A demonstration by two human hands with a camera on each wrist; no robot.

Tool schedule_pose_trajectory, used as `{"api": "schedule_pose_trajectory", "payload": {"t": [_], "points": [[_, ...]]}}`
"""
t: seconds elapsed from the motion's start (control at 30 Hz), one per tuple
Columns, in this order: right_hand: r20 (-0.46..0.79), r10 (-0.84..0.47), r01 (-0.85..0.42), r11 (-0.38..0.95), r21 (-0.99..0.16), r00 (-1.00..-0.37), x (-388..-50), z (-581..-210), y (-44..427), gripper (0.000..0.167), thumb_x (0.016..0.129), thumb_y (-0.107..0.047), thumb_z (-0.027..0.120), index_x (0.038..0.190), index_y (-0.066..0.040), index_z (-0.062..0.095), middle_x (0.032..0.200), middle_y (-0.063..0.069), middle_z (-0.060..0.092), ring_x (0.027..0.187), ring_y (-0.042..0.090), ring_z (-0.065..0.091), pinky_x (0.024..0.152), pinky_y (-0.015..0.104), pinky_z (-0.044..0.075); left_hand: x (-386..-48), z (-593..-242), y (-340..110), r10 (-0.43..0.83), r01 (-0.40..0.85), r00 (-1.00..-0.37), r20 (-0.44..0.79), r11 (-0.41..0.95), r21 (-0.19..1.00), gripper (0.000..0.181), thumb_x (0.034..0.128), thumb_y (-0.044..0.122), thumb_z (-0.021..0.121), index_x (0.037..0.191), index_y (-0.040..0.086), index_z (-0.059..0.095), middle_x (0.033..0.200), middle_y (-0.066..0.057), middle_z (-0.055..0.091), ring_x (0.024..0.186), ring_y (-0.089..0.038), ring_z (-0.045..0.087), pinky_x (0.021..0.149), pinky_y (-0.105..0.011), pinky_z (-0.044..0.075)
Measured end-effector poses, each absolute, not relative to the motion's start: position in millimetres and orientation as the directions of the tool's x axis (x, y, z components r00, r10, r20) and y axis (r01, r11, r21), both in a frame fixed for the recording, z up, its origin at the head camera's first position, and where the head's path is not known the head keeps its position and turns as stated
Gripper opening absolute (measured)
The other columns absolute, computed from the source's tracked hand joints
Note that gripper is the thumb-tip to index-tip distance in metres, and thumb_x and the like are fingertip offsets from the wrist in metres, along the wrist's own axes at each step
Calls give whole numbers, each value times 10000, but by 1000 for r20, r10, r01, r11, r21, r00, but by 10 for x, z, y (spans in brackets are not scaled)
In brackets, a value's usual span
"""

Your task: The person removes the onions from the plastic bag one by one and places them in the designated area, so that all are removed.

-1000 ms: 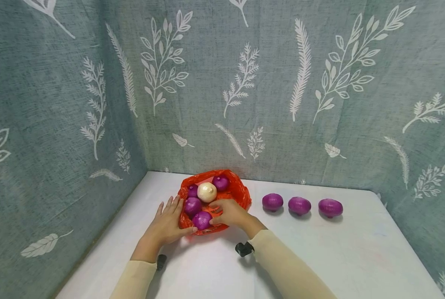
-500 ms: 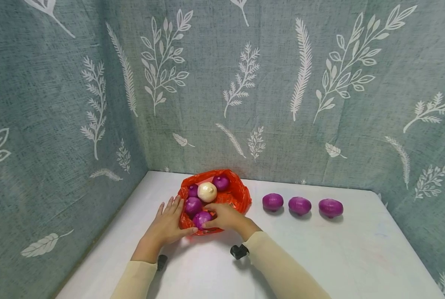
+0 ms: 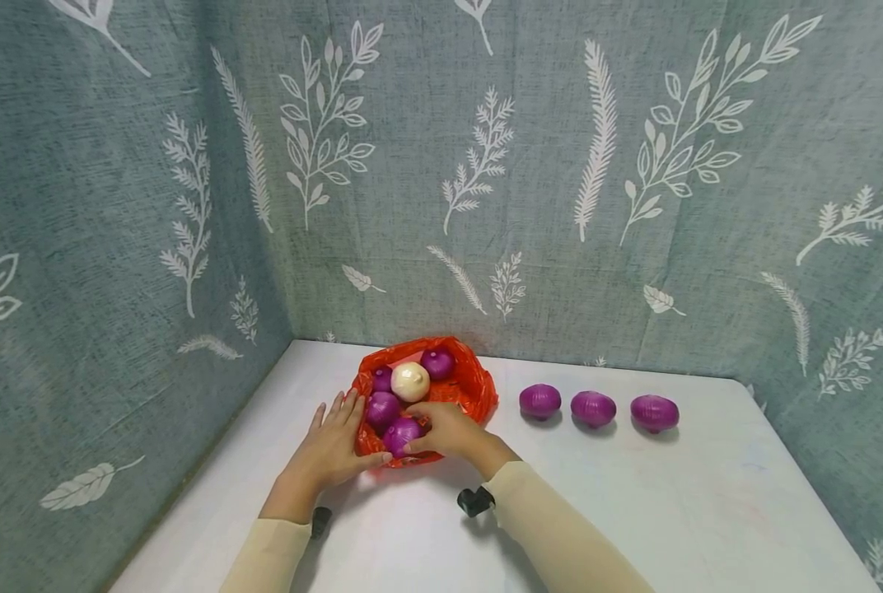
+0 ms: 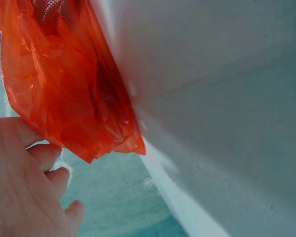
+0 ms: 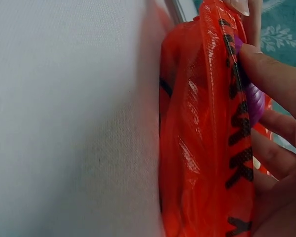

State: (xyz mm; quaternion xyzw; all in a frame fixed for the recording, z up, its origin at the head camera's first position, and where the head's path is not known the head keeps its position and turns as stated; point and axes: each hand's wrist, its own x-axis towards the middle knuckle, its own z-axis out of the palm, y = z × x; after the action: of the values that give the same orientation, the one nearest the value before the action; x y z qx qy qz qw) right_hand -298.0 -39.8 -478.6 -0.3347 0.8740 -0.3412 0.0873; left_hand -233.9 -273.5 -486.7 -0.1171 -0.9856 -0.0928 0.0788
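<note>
An orange-red plastic bag point(image 3: 478, 380) lies opened wide on the table, holding several purple onions and one white onion point(image 3: 410, 382). With fingers spread and fairly straight, my left hand point(image 3: 330, 449) rests against the bag's left side, its thumb over the near rim; in the left wrist view its fingers touch the bag point(image 4: 64, 98). My right hand point(image 3: 452, 430) reaches inside and grips the nearest purple onion point(image 3: 401, 436) between thumb and fingers. That purple onion point(image 5: 255, 102) shows partly behind the bag's printed rim in the right wrist view.
To the right of the bag, a row of three purple onions stands on the white table point(image 3: 634, 511): a left one point(image 3: 540, 401), a middle one point(image 3: 593, 408) and a right one point(image 3: 655, 413). Patterned grey-green cloth point(image 3: 545, 181) hangs behind and at both sides.
My right hand has moved slightly left and closer, its fingers coming around the nearest purple onion. The left hand and the other onions stay where they were.
</note>
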Motion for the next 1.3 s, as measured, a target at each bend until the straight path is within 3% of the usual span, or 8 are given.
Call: {"api": "schedule_pose_trajectory", "payload": {"t": [0.43,0.9,1.3], "points": [[86,-605,-487,539,-687,-791,-2997,-4691,-258,591,769,-300,840,1296,-148,621,1163,-47,636,1043,153,597,886,305,515,-2346,-4857,-2736,211,245,-959,189,953,179,1137,772,794,533,1524,-9,248,1568,-222,218,1449,-403,118,1139,-592,41],[105,-636,-565,582,-585,-764,-3097,-4715,-154,555,774,-240,838,1283,-154,633,1249,-27,612,1179,176,544,1004,365,447,-2339,-4855,-2748,231,265,-954,192,948,175,1151,769,811,509,1514,-30,261,1561,-235,227,1444,-418,124,1137,-595,42],[32,-684,-594,608,-527,-729,-3174,-4666,-129,578,795,-153,818,1332,-169,605,1264,-40,617,1207,191,541,1016,368,438,-2350,-4867,-2744,228,260,-956,187,950,172,1137,773,793,530,1514,-27,265,1566,-225,221,1449,-404,120,1142,-585,49]]}}
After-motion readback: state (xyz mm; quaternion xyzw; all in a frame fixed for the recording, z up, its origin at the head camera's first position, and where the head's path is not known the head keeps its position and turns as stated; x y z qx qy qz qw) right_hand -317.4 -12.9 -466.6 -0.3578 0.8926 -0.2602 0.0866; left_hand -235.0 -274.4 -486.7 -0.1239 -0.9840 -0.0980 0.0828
